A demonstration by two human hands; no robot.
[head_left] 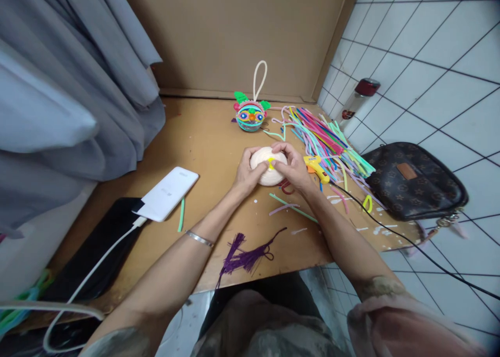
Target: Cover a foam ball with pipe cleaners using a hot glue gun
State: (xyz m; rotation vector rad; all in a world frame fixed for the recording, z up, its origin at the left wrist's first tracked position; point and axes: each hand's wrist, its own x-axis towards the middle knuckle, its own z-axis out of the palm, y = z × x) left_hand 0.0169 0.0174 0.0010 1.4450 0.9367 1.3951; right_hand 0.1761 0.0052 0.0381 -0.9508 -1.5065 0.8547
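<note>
A round cream-coloured ball point(262, 155), wound with cord or strips, is held between my two hands over the middle of the table. My left hand point(249, 170) grips its left side, with the thumb near a small yellow piece point(271, 163) on the ball's face. On the other side my right hand point(294, 167) clasps the ball, its thumb pressing at the yellow piece. The underside of the ball is hidden. A yellow glue gun point(317, 168) lies just right of my right hand. Behind the ball stands a colourful animal-face ornament point(250, 116) with a white loop.
Many coloured pipe cleaners point(324, 138) are heaped at the right rear. A brown patterned bag point(414, 185) rests at the right edge. Purple tassels point(246, 258) lie in front. At left is a white power bank point(170, 193) with a cable. A red-lidded bottle point(361, 97) stands by the tiles.
</note>
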